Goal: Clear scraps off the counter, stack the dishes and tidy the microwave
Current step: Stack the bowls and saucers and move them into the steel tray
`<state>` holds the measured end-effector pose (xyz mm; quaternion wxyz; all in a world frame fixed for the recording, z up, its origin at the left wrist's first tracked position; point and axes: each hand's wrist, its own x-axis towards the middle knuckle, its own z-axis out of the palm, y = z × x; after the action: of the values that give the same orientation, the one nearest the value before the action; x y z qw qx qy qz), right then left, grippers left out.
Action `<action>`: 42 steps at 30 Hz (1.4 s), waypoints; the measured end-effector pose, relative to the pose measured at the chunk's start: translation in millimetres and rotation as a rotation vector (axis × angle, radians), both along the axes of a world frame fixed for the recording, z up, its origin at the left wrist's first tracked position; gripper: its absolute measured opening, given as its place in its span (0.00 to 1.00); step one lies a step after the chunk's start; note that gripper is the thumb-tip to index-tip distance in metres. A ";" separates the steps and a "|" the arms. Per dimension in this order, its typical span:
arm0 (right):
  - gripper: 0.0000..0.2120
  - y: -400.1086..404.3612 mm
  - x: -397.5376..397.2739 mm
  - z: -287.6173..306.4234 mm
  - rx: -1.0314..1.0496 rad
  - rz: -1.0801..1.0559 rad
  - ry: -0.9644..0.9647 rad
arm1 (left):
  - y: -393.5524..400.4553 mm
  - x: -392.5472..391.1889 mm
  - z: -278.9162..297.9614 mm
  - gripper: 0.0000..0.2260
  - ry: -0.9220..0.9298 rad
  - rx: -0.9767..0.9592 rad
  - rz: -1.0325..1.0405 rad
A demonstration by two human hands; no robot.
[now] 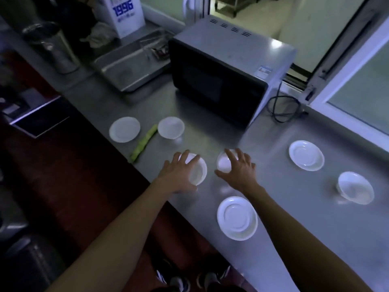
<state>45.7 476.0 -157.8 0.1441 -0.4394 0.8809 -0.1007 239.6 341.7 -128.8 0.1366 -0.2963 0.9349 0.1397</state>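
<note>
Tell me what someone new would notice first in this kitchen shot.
Probably the two hands at the counter's near edge: the left hand and right hand each spread over a small white bowl. Behind them sits a dark-fronted microwave, with a green vegetable scrap lying off to the left between white dishes.

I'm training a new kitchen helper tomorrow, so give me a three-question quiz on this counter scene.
1. True or false: the microwave door is open.
2. What green scrap lies on the counter, and between which dishes?
3. Multiple choice: the left hand and right hand each reach onto: A) a flat plate, B) a small bowl, C) the power cord.

Key
1. False; it is closed.
2. A green vegetable strip, between the far-left plate and the bowl beside it.
3. B; the left bowl and right bowl.
</note>
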 end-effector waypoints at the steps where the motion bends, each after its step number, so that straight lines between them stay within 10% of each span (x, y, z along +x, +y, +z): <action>1: 0.43 -14.6 13.4 3.4 -0.004 0.024 0.001 | -10.0 15.6 0.8 0.51 0.000 -0.002 0.027; 22: 0.44 -293.9 264.6 58.4 -0.062 0.473 0.084 | -198.1 301.2 33.3 0.51 0.035 -0.035 0.447; 42: 0.43 -549.2 257.1 51.4 -0.047 0.510 0.021 | -449.7 305.2 48.4 0.51 -0.033 -0.006 0.494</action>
<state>302.7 -73.2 -106.4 0.1456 -0.6516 0.7404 -0.0772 544.8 -108.0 -80.4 0.1126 -0.5187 0.8320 0.1612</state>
